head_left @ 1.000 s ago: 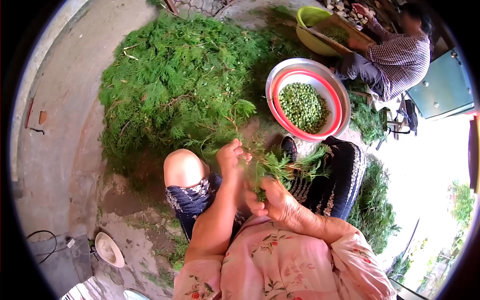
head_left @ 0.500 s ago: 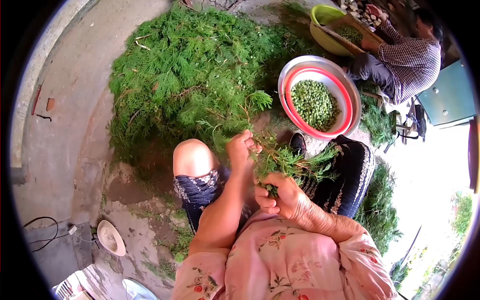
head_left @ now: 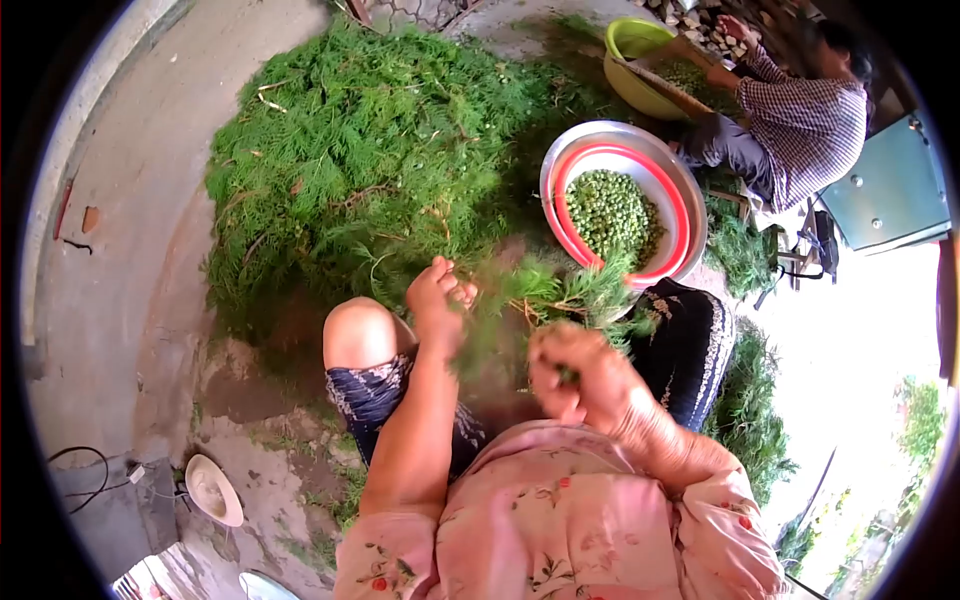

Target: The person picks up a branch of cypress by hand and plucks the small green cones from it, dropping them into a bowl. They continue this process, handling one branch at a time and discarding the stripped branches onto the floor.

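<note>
- what's biggest?
- the pile of green branches (head_left: 370,150) on the floor (head_left: 130,260), then the red bowl (head_left: 556,200) of green berries (head_left: 612,212).
- and the sprig (head_left: 565,295)?
- just beside the bowl. left hand (head_left: 438,298) pinches it, right hand (head_left: 585,378) curls round its stem.

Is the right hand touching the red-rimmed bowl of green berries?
Apart. Head view: right hand sits below the red-rimmed bowl, with green sprigs and a dark-clothed leg between.

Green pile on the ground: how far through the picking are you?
Done: the red basin holds a layer of green berries. In hand: left hand and right hand grip one blurred sprig. Left: the pile looks large, seemingly mostly unpicked.
</note>
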### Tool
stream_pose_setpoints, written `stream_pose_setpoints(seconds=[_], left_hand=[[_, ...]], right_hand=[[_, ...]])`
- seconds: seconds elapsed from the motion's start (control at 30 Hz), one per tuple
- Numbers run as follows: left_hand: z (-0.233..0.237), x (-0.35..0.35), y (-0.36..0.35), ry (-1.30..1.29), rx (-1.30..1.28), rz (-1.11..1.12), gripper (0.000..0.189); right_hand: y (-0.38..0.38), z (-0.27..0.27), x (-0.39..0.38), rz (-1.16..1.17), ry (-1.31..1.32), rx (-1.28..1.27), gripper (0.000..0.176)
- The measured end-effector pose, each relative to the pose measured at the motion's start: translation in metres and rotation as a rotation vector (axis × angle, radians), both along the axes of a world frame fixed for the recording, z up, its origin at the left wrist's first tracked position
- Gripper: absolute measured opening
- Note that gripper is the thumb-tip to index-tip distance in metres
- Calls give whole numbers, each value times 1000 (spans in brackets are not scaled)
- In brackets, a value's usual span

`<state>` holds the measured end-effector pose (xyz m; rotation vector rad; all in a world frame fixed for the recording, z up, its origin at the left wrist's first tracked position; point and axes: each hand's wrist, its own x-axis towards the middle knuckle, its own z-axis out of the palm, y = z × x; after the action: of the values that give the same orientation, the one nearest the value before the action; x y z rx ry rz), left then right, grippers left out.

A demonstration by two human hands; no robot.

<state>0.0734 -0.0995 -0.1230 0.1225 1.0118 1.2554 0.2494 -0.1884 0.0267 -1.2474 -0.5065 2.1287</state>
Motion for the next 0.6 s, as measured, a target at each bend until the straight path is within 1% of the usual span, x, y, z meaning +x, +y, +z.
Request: stream_pose_setpoints(seconds=[0.03,0.07,0.1,0.13,0.17,0.2,0.23,0.27,0.3,0.37,0.4,0.43,0.5,0.6], left_hand=[[10,1,-3,-3,-44,49,20],[14,3,-7,-5,-89,97,21],[6,-3,-8,-37,-33,58,20],[8,-3,-8,-55,-70,80,19],[9,-1,-7,-73,-104,101,19],[11,0,-6,-93,-137,120,19],[7,1,-7,-166,-94,126,19],[6,3,-7,-183,-91,135,19],[5,6,-8,-199,-87,146,19],[0,6,-11,-247,-65,136,19],[0,7,-11,-233,-72,140,19],[0,8,-12,-218,-79,144,19],[2,9,-12,-192,-79,145,19],[10,11,-13,-190,-60,117,18]], right_hand=[[9,-18,18,-56,22,134,12],[20,-11,25,-231,-50,111,14],[33,-18,42,-354,47,90,15],[47,-33,60,-431,-19,178,14],[59,-35,70,-521,-176,226,13],[76,-69,104,-565,-61,212,24],[89,-70,111,-700,-103,199,29],[99,-70,117,-835,-144,184,35],[105,-77,133,-748,-218,263,40],[119,-77,146,-896,-202,201,48],[127,-94,166,-721,-539,376,45],[133,-126,200,-521,-867,542,42],[124,-106,189,-250,-1447,662,37],[127,-99,205,-76,-1796,728,35]])
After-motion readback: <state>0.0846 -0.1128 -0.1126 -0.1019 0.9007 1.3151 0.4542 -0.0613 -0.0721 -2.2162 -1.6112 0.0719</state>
